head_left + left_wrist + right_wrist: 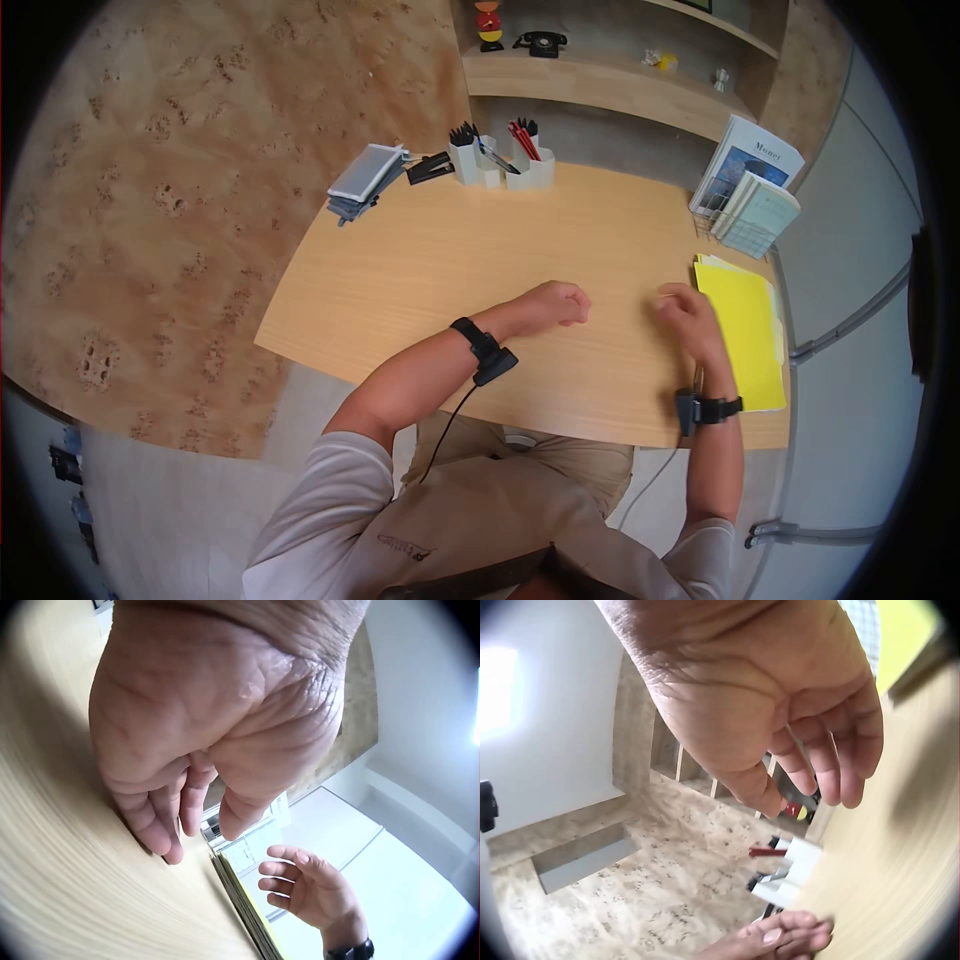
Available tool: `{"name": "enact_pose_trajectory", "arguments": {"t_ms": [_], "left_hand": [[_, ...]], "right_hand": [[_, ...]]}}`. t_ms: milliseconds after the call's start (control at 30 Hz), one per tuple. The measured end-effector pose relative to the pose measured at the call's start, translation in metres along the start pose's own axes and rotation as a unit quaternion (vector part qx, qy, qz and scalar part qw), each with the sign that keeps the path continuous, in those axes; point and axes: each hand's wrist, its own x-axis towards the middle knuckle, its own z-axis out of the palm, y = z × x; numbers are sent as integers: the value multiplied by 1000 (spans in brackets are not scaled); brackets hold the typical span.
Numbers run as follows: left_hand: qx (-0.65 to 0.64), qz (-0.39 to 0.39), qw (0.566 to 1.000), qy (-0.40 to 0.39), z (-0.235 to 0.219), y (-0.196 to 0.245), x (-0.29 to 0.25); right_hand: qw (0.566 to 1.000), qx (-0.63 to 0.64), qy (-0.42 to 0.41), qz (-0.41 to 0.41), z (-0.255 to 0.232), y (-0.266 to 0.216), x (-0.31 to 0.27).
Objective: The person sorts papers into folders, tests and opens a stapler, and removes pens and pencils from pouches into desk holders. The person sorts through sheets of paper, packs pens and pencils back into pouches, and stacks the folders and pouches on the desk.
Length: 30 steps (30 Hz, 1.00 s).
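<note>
My left hand (547,305) hovers close over the middle of the wooden desk (480,255), fingers loosely bent and nothing in them. In the left wrist view the thumb of this left hand (217,720) hangs apart from the other fingers. To the right, my right hand (690,322) is raised beside a yellow folder (745,335) that has papers in it. Its fingers are relaxed, and the right wrist view shows the right hand (780,705) with a bare palm. The two hands face each other with a gap of desk between them.
At the back left lie a stack of tablet-like items (368,175) and a black stapler or punch (430,168). White pen holders (530,172) contain pens and red pencils. A wire rack holds books (750,175) at the back right. Shelves (610,85) stand behind the desk.
</note>
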Motion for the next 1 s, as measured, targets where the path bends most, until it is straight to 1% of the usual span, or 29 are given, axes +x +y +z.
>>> {"name": "enact_pose_trajectory", "arguments": {"t_ms": [33, 67, 133, 200, 267, 333, 367, 400, 433, 467, 533, 600, 633, 700, 733, 800, 833, 900, 933, 1000], "left_hand": [[92, 10, 996, 10, -6, 6, -10], [181, 18, 983, 20, -13, 8, -20], [194, 22, 980, 41, -35, 5, -39], [205, 26, 976, 62, -67, 1, -54], [133, -29, 990, 24, -115, -5, -65], [216, -1, 966, 140, -164, -4, -79], [252, 26, 946, 204, -193, -7, -84], [285, 52, 920, 265, -222, -9, -88], [326, 32, 881, 341, -251, -5, -90], [365, 12, 834, 413, -278, 1, -93], [482, -19, 749, 455, -322, 27, -112], [539, -85, 673, 500, -368, 23, -116], [539, -84, 676, 495, -385, 20, -118], [553, -165, 652, 492, -412, 12, -117], [553, -162, 656, 488, -424, 7, -117], [496, -196, 706, 465, -441, -4, -118], [496, -195, 708, 463, -445, -8, -119], [402, -184, 797, 412, -447, -11, -122], [401, -185, 798, 410, -447, -12, -120], [448, -223, 782, 372, -442, -10, -123]], "right_hand": [[999, 28, -40, 14, 21, -9, 7], [999, 31, -43, 12, 39, -12, 15], [980, 163, -87, 78, 69, -12, 32], [976, 187, -86, 72, 89, -1, 49], [971, 212, -84, 69, 102, 5, 62], [971, 218, -70, 67, 108, 15, 72], [970, 219, -73, 71, 110, 19, 75], [962, 242, -77, 96, 110, 21, 75], [953, 265, -80, 120, 109, 23, 75], [952, 266, -80, 126, 108, 25, 74], [950, 274, -82, 126, 107, 29, 73], [953, 261, -79, 133, 107, 29, 73], [956, 245, -79, 139, 107, 29, 73], [958, 236, -79, 141, 108, 24, 73], [960, 227, -83, 139, 108, 21, 73], [965, 212, -76, 137, 111, 16, 70], [968, 199, -76, 132, 111, 15, 69], [967, 202, -77, 134, 111, 15, 68], [966, 206, -80, 134, 111, 15, 67], [968, 199, -82, 130, 112, 15, 67]]}}
